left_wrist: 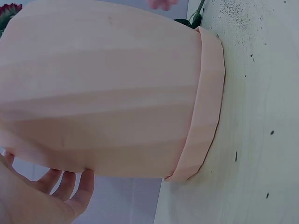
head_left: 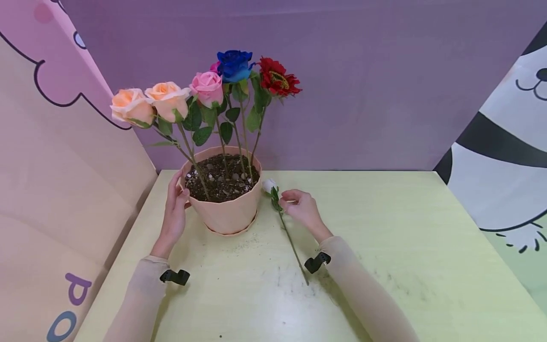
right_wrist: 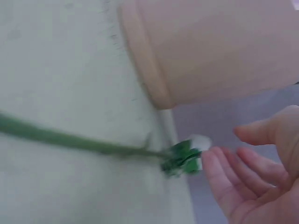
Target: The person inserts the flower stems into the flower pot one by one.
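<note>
My left hand (head_left: pixel 174 209) is at the left side of a pale pink flowerpot (head_left: pixel 226 216), fingertips resting against its outer wall. In the left wrist view, the fingers (left_wrist: pixel 84 193) touch the pot's side below the rim. A white rose (head_left: pixel 270 186) with green leaves and a long stem lies on the table, right of the pot. My right hand (head_left: pixel 301 209) is just over the leaves under its bloom. In the right wrist view, thumb and fingers stand apart beside the rose head (right_wrist: pixel 184 156), which the fingertips overlap.
Dark soil (head_left: pixel 222 178) fills the pot, with peach roses (head_left: pixel 166 97), a pink rose (head_left: pixel 208 88), a blue rose (head_left: pixel 235 66) and a red flower (head_left: pixel 278 78) standing in it. Crumbs of soil are scattered on the table (head_left: pixel 384 213). A purple backdrop (head_left: pixel 363 85) rises behind.
</note>
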Demonstrator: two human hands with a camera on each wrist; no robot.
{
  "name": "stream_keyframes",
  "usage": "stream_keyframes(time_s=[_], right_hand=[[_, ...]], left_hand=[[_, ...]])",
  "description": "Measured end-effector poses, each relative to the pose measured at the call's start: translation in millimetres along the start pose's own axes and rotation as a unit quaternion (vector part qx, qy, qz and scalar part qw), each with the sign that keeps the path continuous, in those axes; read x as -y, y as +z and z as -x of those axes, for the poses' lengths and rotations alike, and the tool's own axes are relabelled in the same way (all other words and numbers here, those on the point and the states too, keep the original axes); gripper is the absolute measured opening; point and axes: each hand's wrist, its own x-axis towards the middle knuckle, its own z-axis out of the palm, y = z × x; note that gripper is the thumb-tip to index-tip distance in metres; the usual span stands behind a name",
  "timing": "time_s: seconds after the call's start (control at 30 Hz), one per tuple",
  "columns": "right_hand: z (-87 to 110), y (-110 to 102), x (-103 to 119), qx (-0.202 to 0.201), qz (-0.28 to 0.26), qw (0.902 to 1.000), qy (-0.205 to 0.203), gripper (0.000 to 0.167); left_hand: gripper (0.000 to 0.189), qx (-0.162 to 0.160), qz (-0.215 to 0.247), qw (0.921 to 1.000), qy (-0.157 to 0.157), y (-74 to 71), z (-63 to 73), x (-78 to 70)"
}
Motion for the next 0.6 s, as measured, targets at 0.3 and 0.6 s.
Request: stream_keyframes(time_s=[0.3,0.6], right_hand=[[5.9,9.3,-21.4,0.048,-0.016,0.9969,0.06,0.034],[2.6,14.2,-22.8,0.024,0.008,0.9975,0.066,0.033]], left_hand=[[0.058,0.0,0.001,1.0,0.0,0.3,-0.2,-0.6],[0.059,0.005,0.002,1.0,0.006,0.4,1.1,-0.7]])
